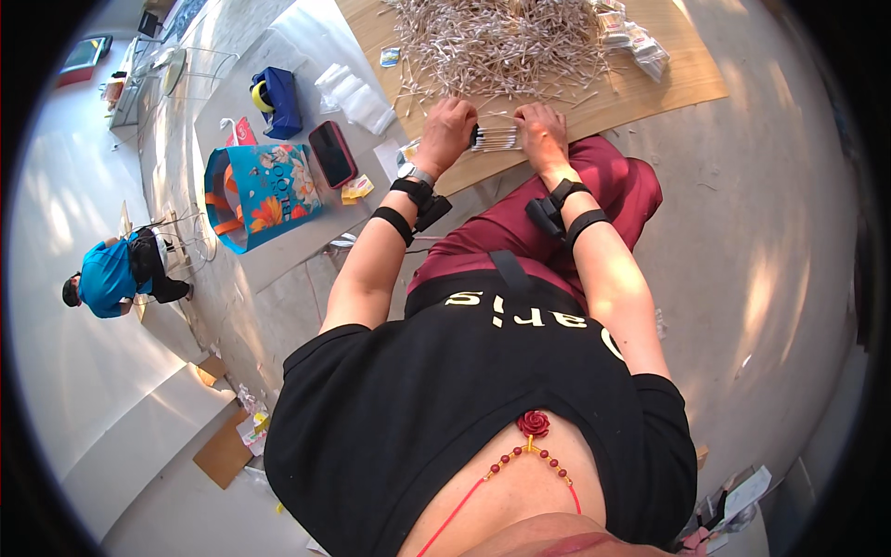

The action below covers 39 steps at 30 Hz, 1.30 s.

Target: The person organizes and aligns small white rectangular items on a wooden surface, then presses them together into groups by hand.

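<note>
A: What are your hands doing right now?

B: Your left hand and your right hand are both closed on one small bundle of sticks. The left grips the end with the dark tips, and the right pinches the other end. The bundle lies flat between them, just past your knees, at the near edge of the wooden board.

A: Where do the sticks come from?

B: From the big pile of thin pale sticks at 12 o'clock from your hands, spread across the board. A few small clear packets sit at 1 o'clock, on the far corner.

A: Which step is this, do you think?

B: It looks like you are squaring up a handful so the ends line up. The pile is still huge, so the job seems far from over.

A: What does the next move need?

B: Keep both grips snug, I would say. If one hand lets go too soon, the sticks could fan out and slip.

A: Anything near your left side?

B: A phone at 9 o'clock, and a bright blue bag beyond it.
</note>
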{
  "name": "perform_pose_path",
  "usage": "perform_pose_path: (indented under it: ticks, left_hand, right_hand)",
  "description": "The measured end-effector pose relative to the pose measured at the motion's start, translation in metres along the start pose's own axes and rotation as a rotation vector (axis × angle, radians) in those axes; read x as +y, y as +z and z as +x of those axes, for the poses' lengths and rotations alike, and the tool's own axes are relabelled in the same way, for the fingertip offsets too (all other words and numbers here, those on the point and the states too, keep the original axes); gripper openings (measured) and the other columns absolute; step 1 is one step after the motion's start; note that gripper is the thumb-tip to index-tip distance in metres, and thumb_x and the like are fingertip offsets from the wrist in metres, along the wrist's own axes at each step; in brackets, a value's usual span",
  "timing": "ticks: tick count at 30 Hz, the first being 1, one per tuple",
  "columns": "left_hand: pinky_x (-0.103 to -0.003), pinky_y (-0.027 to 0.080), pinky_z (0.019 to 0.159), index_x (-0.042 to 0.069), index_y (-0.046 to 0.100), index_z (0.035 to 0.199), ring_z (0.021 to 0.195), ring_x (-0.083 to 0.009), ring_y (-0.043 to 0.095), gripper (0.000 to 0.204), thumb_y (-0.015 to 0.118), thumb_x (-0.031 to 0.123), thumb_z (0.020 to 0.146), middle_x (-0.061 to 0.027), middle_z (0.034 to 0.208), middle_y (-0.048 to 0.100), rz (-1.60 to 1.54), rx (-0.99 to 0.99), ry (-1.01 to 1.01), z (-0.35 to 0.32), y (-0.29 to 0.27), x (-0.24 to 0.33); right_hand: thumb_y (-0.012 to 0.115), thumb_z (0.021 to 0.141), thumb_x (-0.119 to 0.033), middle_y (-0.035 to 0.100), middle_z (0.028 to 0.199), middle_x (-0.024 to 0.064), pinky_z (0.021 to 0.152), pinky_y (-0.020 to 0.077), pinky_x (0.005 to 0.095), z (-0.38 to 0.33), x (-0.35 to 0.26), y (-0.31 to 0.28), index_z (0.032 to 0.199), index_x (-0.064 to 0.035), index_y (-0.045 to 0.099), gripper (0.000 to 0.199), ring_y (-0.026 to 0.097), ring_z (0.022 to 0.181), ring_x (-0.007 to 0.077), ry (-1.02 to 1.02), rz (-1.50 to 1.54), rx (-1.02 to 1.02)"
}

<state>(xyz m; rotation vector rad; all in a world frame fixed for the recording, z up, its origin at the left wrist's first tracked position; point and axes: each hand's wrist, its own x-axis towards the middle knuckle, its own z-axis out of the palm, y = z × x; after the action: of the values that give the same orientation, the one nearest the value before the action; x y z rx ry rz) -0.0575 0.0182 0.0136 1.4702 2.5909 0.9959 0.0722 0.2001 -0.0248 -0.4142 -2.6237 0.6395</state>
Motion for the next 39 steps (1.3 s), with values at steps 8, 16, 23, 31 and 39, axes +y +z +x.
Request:
perform_pose_path:
  ticks: [8,16,23,31,39]
  left_hand:
    - [-0.043,0.050,0.088,0.009,0.071,0.093,0.100,-0.0320,0.063,0.008,0.071,0.016,0.091,-0.0092,0.095,0.066,0.146,-0.107,0.040,-0.002,0.014,0.006]
    - [-0.044,0.049,0.089,0.009,0.071,0.093,0.100,-0.0321,0.064,0.009,0.073,0.017,0.088,-0.0106,0.096,0.067,0.074,0.072,-0.120,0.002,0.021,0.003]
    - [-0.047,0.049,0.090,0.007,0.069,0.092,0.102,-0.0355,0.062,0.015,0.074,0.018,0.085,-0.0144,0.098,0.065,0.151,0.077,-0.173,0.008,0.028,-0.004]
    - [-0.046,0.049,0.089,0.007,0.068,0.092,0.101,-0.0357,0.061,0.011,0.073,0.016,0.088,-0.0139,0.097,0.064,0.110,0.134,-0.172,0.003,0.024,-0.004]
    - [-0.045,0.049,0.088,0.008,0.069,0.091,0.100,-0.0334,0.061,0.010,0.075,0.016,0.089,-0.0111,0.097,0.064,0.139,0.045,-0.039,0.009,0.020,0.009]
  right_hand:
    - [0.070,0.093,-0.019,0.067,0.101,0.0043,0.095,0.0465,0.0436,0.001,0.002,0.002,0.102,-0.0149,0.070,0.010,0.064,0.106,0.0275,0.008,0.042,0.013]
    - [0.073,0.090,-0.017,0.067,0.102,0.0052,0.092,0.0481,0.0442,0.001,0.001,0.004,0.105,-0.0141,0.072,0.015,0.064,0.107,0.0278,-0.107,0.056,0.015]
    - [0.078,0.088,-0.024,0.065,0.108,0.0040,0.093,0.0466,0.0455,0.002,0.003,0.005,0.105,-0.0166,0.071,0.019,0.062,0.109,0.0278,0.186,-0.023,0.172]
    - [0.076,0.090,-0.025,0.064,0.106,0.0042,0.093,0.0463,0.0461,0.004,0.008,0.009,0.101,-0.0174,0.070,0.015,0.062,0.109,0.0274,0.230,-0.080,0.143]
    - [0.071,0.095,-0.024,0.067,0.104,0.0061,0.091,0.0475,0.0455,0.004,0.011,0.011,0.106,-0.0150,0.067,0.015,0.064,0.105,0.0300,0.301,-0.006,0.240]
